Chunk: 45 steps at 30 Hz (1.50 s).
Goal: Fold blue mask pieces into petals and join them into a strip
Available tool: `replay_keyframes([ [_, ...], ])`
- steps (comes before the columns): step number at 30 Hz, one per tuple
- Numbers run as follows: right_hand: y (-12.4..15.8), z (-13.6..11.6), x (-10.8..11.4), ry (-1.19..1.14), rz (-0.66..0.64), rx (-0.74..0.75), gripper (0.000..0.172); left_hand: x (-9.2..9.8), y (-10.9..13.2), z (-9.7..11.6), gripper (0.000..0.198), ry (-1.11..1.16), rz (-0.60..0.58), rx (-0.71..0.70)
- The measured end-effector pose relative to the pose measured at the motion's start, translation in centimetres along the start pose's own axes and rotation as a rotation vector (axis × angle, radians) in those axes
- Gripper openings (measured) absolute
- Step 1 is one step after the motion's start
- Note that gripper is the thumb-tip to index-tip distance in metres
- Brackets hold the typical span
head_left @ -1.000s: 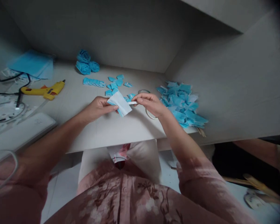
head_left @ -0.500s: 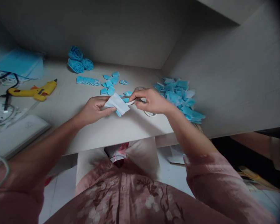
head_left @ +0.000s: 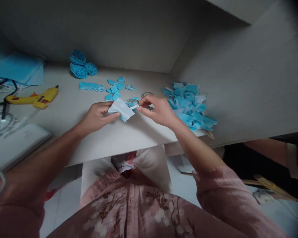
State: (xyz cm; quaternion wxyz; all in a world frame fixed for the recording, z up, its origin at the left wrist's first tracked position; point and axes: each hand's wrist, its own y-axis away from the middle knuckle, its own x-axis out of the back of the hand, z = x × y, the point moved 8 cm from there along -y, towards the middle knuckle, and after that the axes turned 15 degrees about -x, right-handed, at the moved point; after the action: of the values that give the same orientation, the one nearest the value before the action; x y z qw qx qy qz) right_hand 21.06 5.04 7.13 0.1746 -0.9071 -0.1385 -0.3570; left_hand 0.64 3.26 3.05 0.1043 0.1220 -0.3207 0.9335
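Note:
My left hand (head_left: 98, 115) is closed on a small piece of mask fabric (head_left: 121, 109), white on top with blue showing beneath. At its right side, my right hand (head_left: 156, 107) has its fingertips pinched on a narrow white strip (head_left: 137, 106) that curves off the fabric. A pair of scissors (head_left: 150, 108) is tucked in the same right hand, mostly hidden by the fingers, with part of a handle loop showing above them. Just beyond the hands lie small cut blue pieces (head_left: 113, 89) and a pleated blue strip (head_left: 91, 86).
Three blue fabric roses (head_left: 78, 58) stand at the back. On the left are a yellow glue gun (head_left: 43, 98), flat blue masks (head_left: 20, 69) and a white box-like object (head_left: 22, 143). A heap of blue scraps (head_left: 188, 105) lies right, with thin sticks (head_left: 210, 134) under it.
The white strip now bows into a curve between the fabric and my right fingers. The scissors have shifted in my right hand. My left hand keeps its hold on the fabric.

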Motion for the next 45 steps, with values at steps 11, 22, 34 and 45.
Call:
replay_keyframes([
  [11, -0.4, 2.0, -0.5, -0.117, -0.042, -0.105, 0.016, 0.1, 0.2, -0.4, 0.018, -0.04, -0.016, -0.023],
  [22, 0.1, 7.3, 1.7, 0.17, 0.035, -0.23, 0.043, 1.6, 0.3, -1.0, 0.02, -0.052, 0.088, -0.021],
  [34, 3.0, 9.8, -0.3, 0.888, -0.015, -0.415, 0.045, 3.2, 0.8, -3.1, 0.031, -0.045, 0.219, 0.076],
  [45, 2.7, 11.4, 2.4, -0.196, 0.093, -0.324, 0.072, 3.7, 1.0, -4.9, 0.028, 0.165, 0.428, 0.194],
])
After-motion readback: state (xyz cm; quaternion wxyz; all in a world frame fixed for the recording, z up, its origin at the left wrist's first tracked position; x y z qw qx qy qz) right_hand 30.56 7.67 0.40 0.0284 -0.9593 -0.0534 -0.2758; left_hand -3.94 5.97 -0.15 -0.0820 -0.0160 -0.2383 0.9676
